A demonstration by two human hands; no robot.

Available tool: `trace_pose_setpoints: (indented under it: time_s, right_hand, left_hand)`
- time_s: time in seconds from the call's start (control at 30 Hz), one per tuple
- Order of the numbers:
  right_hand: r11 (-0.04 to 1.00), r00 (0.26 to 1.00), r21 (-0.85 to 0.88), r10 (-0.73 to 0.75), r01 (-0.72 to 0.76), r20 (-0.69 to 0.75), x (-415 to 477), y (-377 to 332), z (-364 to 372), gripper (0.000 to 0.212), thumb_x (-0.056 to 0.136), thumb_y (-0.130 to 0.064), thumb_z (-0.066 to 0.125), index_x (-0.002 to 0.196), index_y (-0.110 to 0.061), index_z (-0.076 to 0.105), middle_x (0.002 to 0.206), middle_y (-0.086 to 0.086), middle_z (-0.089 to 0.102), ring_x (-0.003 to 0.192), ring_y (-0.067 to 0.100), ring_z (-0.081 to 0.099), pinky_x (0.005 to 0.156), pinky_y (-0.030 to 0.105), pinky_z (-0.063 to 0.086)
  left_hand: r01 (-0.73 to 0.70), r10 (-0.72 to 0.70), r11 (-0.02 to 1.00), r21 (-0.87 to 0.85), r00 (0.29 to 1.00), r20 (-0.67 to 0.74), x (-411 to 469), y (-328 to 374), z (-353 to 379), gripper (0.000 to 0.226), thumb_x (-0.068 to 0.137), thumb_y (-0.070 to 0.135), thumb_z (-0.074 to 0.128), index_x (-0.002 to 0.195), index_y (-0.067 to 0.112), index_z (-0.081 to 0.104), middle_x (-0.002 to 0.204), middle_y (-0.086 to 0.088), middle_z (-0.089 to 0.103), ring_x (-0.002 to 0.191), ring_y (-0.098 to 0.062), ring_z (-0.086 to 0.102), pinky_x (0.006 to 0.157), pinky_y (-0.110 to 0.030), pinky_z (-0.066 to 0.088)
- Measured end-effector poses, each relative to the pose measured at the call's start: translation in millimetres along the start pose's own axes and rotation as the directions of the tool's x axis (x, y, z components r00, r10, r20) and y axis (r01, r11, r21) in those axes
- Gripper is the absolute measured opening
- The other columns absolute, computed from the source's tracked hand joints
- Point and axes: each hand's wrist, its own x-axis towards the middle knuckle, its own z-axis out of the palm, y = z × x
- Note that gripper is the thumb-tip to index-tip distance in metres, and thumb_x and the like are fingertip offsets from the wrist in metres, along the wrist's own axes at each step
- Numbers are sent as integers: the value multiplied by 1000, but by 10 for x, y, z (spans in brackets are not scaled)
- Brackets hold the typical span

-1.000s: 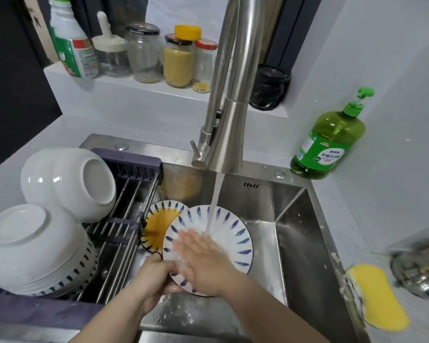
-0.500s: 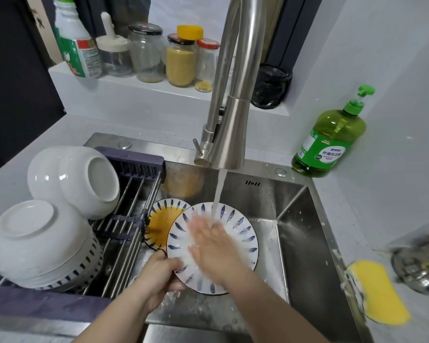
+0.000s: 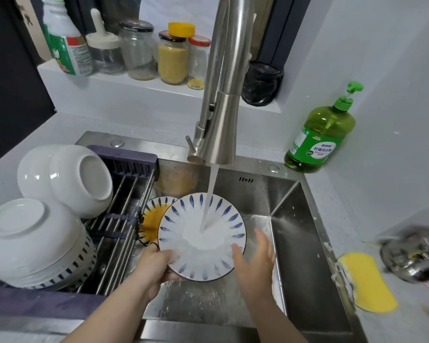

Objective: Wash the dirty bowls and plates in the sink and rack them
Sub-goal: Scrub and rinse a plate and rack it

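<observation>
right hand slid off plate centre, left hand still gripping rim

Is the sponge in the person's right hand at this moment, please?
No, the sponge lies on the counter right of the sink, while the right hand is open at the plate's edge.

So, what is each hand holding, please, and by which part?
The left hand grips the blue-patterned plate by its lower-left rim; the right hand holds nothing.

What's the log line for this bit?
step: rinse | left hand: grips plate | right hand: fingers straight by rim | tap: running
</observation>
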Motion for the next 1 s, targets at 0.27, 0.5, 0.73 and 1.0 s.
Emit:
trace_pose_setpoints:
  time_s: [0.27,0.5,0.73,1.0]
  right_hand:
    - [778,805,320,367,-540,466,-35,-37,-55,23,91,5,37,88,-8,56,62,9,58,38,15,46,33,16,31]
    - [784,835,349,361,-513,415,-16,-67,-113,24,89,7,37,92,-9,55,72,7,60,49,20,51,33,19,39]
    - [734,827,394,429,-553,362,66,6,-139,30,84,12,36,78,-8,57,58,12,55,35,18,42,33,18,32]
    - [837,804,235,337,-494,491,155,-6,-285,24,87,6,38,75,-5,55,59,14,51,32,14,40,34,18,32]
  left_hand:
    - [17,-17,999,49,1000,-11,-45,-193,297,20,72,-10,57,78,9,58,70,-8,64,63,-23,59,42,-24,51]
    - [-16,119,872,489,976,-181,250,73,311,24,93,16,51,89,-6,58,79,-18,57,78,-28,50,64,-30,34]
    - [-46,34,966,255,998,52,-12,-139,454,16,69,-11,58,78,2,61,62,-9,65,53,-21,60,44,-21,49]
    - [-76,117,949,306,986,-117,299,-31,209,19,88,12,56,71,4,56,81,-16,60,79,-28,56,77,-38,46]
